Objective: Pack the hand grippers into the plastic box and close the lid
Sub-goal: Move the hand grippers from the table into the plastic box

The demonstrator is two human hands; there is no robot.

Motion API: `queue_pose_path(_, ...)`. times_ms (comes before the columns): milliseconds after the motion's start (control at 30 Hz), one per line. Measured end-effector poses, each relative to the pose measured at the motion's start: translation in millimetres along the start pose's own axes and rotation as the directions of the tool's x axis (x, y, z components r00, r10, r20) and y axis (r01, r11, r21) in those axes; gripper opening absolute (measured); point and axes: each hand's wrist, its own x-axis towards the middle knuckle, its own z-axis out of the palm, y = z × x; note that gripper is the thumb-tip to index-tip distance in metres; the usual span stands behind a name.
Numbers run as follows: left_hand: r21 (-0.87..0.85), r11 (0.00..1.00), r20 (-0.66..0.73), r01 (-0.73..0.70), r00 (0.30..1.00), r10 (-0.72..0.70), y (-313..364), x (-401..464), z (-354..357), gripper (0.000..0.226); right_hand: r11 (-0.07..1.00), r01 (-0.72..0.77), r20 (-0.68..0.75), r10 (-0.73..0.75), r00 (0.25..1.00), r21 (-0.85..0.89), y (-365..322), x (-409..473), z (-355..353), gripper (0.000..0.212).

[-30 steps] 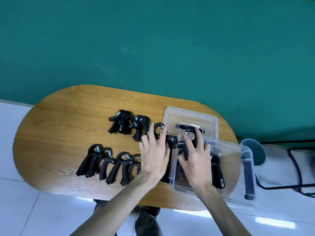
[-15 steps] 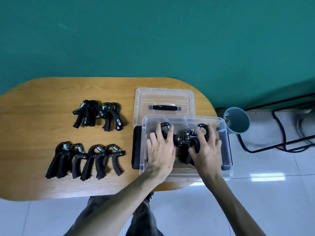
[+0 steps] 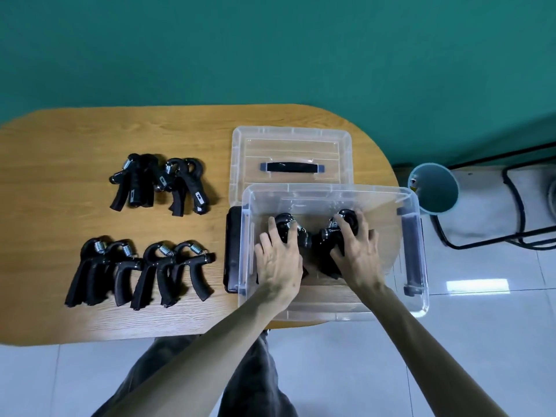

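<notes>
A clear plastic box (image 3: 416, 266) stands at the right end of the wooden table (image 3: 75, 139). Both my hands are down inside it. My left hand (image 3: 278, 257) lies on black hand grippers (image 3: 284, 225) at the box's left side. My right hand (image 3: 358, 251) grips other black hand grippers (image 3: 346, 219) at the middle. The clear lid (image 3: 288, 145) with a black handle lies flat behind the box. Several more hand grippers wait on the table: a front row (image 3: 141, 269) and a back group (image 3: 162, 183).
A black latch flap (image 3: 233, 260) hangs on the box's left side. A teal bin (image 3: 433, 191) and a black metal frame (image 3: 523, 200) stand on the white floor to the right. The green wall runs behind the table. My legs are under the table's front edge.
Both hands carried hand grippers from the box's left rim down into the box, then spread a little apart. The view swung right, so the table now sits further left.
</notes>
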Motion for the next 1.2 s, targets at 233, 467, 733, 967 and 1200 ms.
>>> queue_pose_path(233, -0.016, 1.0, 0.007, 0.014, 1.0, -0.014, -0.9, 11.8, 15.3, 0.073, 0.998, 0.054, 0.036, -0.053, 0.998, -0.023, 8.5, 2.2, 12.3, 0.071)
queue_pose_path(467, 0.018, 1.0, 0.019, 0.02, 1.0, -0.02, 2.1, 21.5, 24.9, 0.071, 0.997, 0.028, 0.077, -0.023, 0.997, -0.065, 10.3, 6.2, 23.1, 0.081)
queue_pose_path(733, 0.009, 0.992, -0.1, -0.122, 0.987, 0.123, -10.1, -0.8, -18.6, 0.057, 0.99, 0.05, -0.07, -0.06, 0.996, -0.132, -30.6, -11.6, -6.3, 0.057)
queue_pose_path(967, 0.028, 0.981, -0.206, -0.193, 0.959, 0.195, -46.7, -22.4, -92.4, 0.055, 0.979, 0.132, -0.019, -0.137, 0.99, -0.156, -117.4, -31.5, -42.4, 0.065)
queue_pose_path(1200, 0.008, 0.996, -0.164, -0.094, 0.982, 0.094, -164.0, -32.3, -136.8, 0.059, 0.952, 0.261, 0.064, -0.254, 0.965, -0.159, -218.9, -32.9, -45.3, 0.068)
